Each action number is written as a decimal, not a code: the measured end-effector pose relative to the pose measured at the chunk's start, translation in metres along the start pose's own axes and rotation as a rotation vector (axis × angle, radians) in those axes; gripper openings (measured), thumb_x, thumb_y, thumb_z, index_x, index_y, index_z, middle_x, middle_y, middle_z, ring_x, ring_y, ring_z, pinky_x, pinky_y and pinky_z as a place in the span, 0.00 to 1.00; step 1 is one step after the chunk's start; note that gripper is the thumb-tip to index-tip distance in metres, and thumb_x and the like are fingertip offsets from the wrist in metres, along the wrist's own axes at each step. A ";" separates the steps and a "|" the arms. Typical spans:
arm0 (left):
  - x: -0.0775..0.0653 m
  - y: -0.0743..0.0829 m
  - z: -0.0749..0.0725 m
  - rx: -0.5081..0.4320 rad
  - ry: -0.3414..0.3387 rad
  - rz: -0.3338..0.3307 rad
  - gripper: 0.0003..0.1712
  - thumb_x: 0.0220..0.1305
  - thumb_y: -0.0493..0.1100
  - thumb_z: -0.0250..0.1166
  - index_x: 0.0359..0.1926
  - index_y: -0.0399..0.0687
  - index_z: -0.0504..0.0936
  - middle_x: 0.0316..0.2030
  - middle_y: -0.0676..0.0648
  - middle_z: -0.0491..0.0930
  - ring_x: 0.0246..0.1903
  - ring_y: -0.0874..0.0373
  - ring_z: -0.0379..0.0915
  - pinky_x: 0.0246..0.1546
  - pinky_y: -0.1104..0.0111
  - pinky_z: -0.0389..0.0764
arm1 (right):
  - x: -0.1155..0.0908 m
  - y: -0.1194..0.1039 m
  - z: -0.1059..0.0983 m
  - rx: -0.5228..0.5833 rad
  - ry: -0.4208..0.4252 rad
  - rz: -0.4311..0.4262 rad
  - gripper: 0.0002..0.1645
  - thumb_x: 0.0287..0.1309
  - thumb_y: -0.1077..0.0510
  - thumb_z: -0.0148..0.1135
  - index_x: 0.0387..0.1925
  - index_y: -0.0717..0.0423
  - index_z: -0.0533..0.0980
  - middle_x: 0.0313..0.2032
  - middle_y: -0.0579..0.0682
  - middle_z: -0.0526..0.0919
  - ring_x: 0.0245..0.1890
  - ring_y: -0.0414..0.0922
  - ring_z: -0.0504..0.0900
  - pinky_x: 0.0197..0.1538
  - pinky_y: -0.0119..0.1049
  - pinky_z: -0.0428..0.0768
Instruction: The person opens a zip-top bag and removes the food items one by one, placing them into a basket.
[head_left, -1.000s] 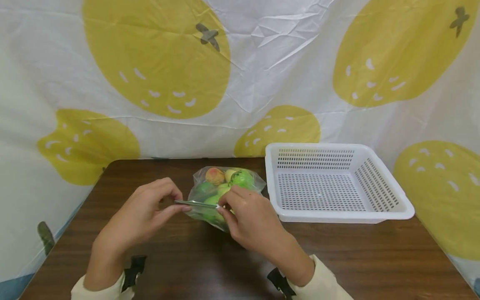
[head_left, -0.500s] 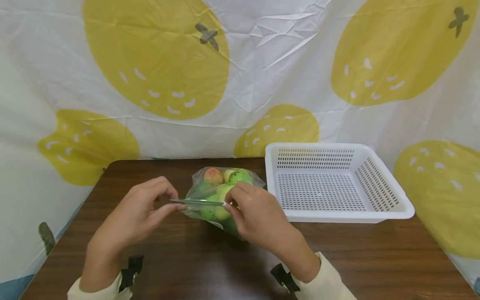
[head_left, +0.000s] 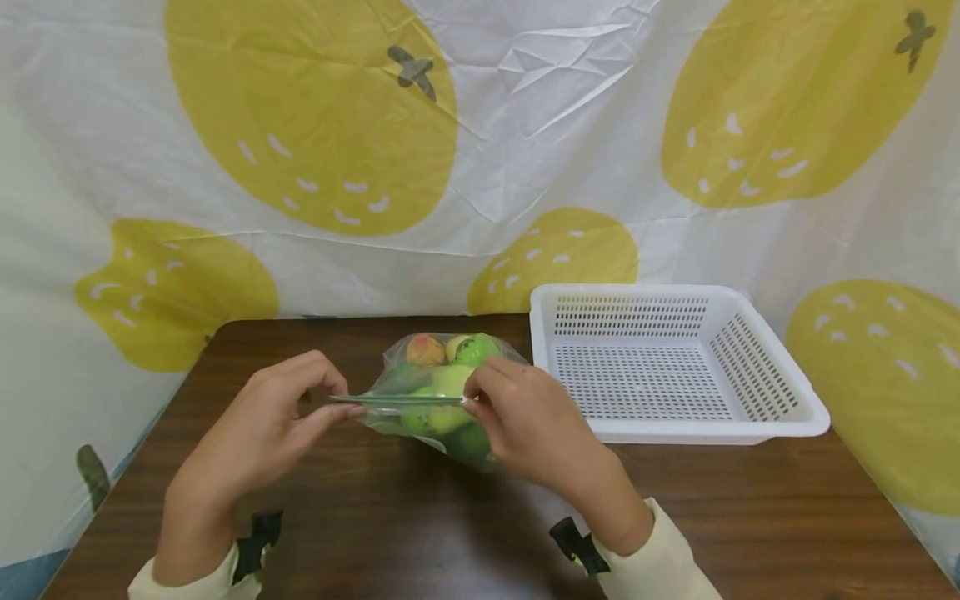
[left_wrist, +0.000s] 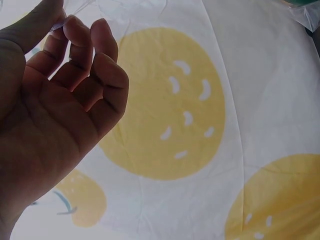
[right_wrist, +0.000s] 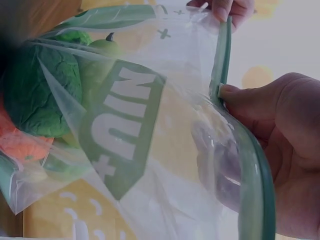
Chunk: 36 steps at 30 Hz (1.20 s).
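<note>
A clear zip-lock bag (head_left: 386, 423) with a green zip strip (head_left: 408, 401) holds several round fruits or vegetables, among them a red-orange one (head_left: 425, 350) and a green one (head_left: 476, 348). My left hand (head_left: 262, 429) pinches the left end of the bag's mouth between thumb and fingers. Farther right on the strip, my right hand (head_left: 546, 433) pinches the zip. In the right wrist view the right thumb (right_wrist: 250, 102) presses against the strip, and a green printed label (right_wrist: 127, 127) shows on the bag beside a dark green leafy ball (right_wrist: 45, 92).
A white perforated plastic basket (head_left: 663, 433) stands right of the bag, with nothing in it. Both rest on a dark brown wooden table (head_left: 390, 542). Behind hangs a white cloth (head_left: 510, 150) with large yellow fruit prints.
My right hand has slid rightward along the zip strip, so more of the strip shows between the hands. The left hand has shifted slightly left, still pinching its end.
</note>
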<state>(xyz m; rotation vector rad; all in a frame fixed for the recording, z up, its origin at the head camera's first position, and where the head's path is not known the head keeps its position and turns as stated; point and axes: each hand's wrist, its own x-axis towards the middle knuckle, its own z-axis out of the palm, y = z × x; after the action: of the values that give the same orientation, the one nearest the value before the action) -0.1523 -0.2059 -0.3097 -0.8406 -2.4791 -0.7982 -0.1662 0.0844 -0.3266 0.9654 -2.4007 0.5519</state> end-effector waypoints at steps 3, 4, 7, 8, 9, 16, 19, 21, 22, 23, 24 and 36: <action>0.000 0.000 -0.001 0.001 -0.003 -0.007 0.16 0.53 0.34 0.77 0.32 0.58 0.78 0.31 0.61 0.76 0.23 0.67 0.64 0.24 0.75 0.69 | 0.000 0.002 -0.002 0.002 -0.002 0.003 0.04 0.61 0.59 0.69 0.34 0.51 0.79 0.31 0.42 0.80 0.29 0.39 0.78 0.34 0.34 0.78; 0.000 -0.001 -0.002 0.002 -0.005 -0.011 0.16 0.53 0.34 0.77 0.32 0.58 0.78 0.31 0.61 0.76 0.23 0.67 0.63 0.24 0.75 0.69 | 0.000 0.003 -0.002 0.002 0.000 0.005 0.05 0.61 0.59 0.69 0.35 0.51 0.79 0.31 0.42 0.79 0.29 0.39 0.77 0.34 0.35 0.78; 0.000 -0.001 -0.003 0.004 -0.011 -0.022 0.17 0.54 0.34 0.76 0.32 0.58 0.78 0.31 0.61 0.76 0.22 0.68 0.62 0.24 0.74 0.69 | 0.000 0.004 -0.004 -0.001 0.004 0.013 0.05 0.61 0.59 0.70 0.35 0.51 0.79 0.31 0.42 0.79 0.28 0.39 0.78 0.33 0.35 0.78; 0.000 -0.002 -0.003 0.004 -0.014 -0.025 0.17 0.54 0.34 0.76 0.32 0.58 0.78 0.31 0.61 0.76 0.22 0.68 0.62 0.23 0.74 0.69 | 0.001 0.005 -0.004 0.001 0.004 0.017 0.05 0.61 0.59 0.70 0.35 0.51 0.79 0.31 0.42 0.79 0.28 0.40 0.78 0.32 0.35 0.78; 0.000 -0.002 -0.003 0.005 -0.015 -0.027 0.17 0.54 0.34 0.76 0.32 0.58 0.78 0.31 0.61 0.76 0.22 0.68 0.62 0.23 0.74 0.69 | 0.001 0.005 -0.005 0.002 0.002 0.022 0.05 0.61 0.59 0.70 0.35 0.51 0.79 0.32 0.42 0.79 0.27 0.40 0.78 0.32 0.36 0.78; 0.001 -0.006 -0.006 0.001 -0.013 -0.032 0.17 0.54 0.34 0.76 0.32 0.58 0.78 0.31 0.61 0.75 0.22 0.68 0.62 0.24 0.74 0.69 | 0.003 0.007 -0.010 0.006 -0.022 0.073 0.05 0.62 0.58 0.69 0.35 0.51 0.79 0.33 0.42 0.79 0.29 0.40 0.78 0.33 0.36 0.78; 0.003 -0.008 -0.007 -0.006 -0.008 -0.033 0.17 0.54 0.34 0.76 0.32 0.58 0.77 0.31 0.61 0.75 0.21 0.68 0.62 0.23 0.75 0.69 | 0.004 0.009 -0.011 0.011 -0.016 0.082 0.05 0.62 0.58 0.69 0.35 0.51 0.79 0.33 0.42 0.80 0.29 0.40 0.78 0.33 0.36 0.78; 0.003 -0.009 -0.008 -0.011 -0.003 -0.033 0.17 0.54 0.34 0.76 0.32 0.58 0.77 0.30 0.61 0.75 0.21 0.68 0.61 0.23 0.75 0.68 | 0.004 0.011 -0.011 0.016 -0.007 0.081 0.05 0.62 0.58 0.69 0.36 0.52 0.78 0.33 0.43 0.80 0.29 0.41 0.79 0.34 0.37 0.78; 0.003 -0.009 -0.008 -0.015 0.001 -0.033 0.17 0.54 0.34 0.76 0.31 0.58 0.77 0.30 0.61 0.75 0.21 0.68 0.61 0.22 0.75 0.68 | 0.004 0.012 -0.012 0.019 -0.002 0.080 0.06 0.62 0.58 0.69 0.36 0.52 0.78 0.32 0.43 0.80 0.29 0.41 0.79 0.34 0.37 0.78; 0.003 -0.009 -0.008 -0.015 0.005 -0.034 0.17 0.54 0.34 0.76 0.31 0.58 0.77 0.30 0.61 0.75 0.21 0.68 0.61 0.22 0.76 0.68 | 0.004 0.012 -0.012 0.020 0.001 0.080 0.06 0.62 0.58 0.69 0.36 0.52 0.78 0.32 0.44 0.80 0.29 0.42 0.79 0.33 0.38 0.78; 0.003 -0.009 -0.008 -0.015 0.009 -0.035 0.17 0.54 0.34 0.76 0.31 0.57 0.77 0.30 0.61 0.75 0.21 0.68 0.61 0.22 0.76 0.67 | 0.004 0.013 -0.012 0.017 0.004 0.078 0.06 0.62 0.58 0.69 0.36 0.53 0.78 0.32 0.44 0.80 0.29 0.42 0.79 0.33 0.38 0.78; 0.001 -0.008 -0.011 -0.001 0.026 -0.045 0.16 0.54 0.32 0.76 0.31 0.55 0.78 0.31 0.60 0.75 0.22 0.68 0.63 0.23 0.76 0.69 | 0.002 0.018 -0.016 0.012 0.048 0.048 0.07 0.62 0.58 0.69 0.36 0.54 0.78 0.31 0.45 0.79 0.28 0.44 0.78 0.33 0.40 0.77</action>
<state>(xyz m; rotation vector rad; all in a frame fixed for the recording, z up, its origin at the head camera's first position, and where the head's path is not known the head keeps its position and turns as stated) -0.1562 -0.2183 -0.3040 -0.7718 -2.4829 -0.8212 -0.1759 0.1043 -0.3161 0.8913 -2.3862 0.6002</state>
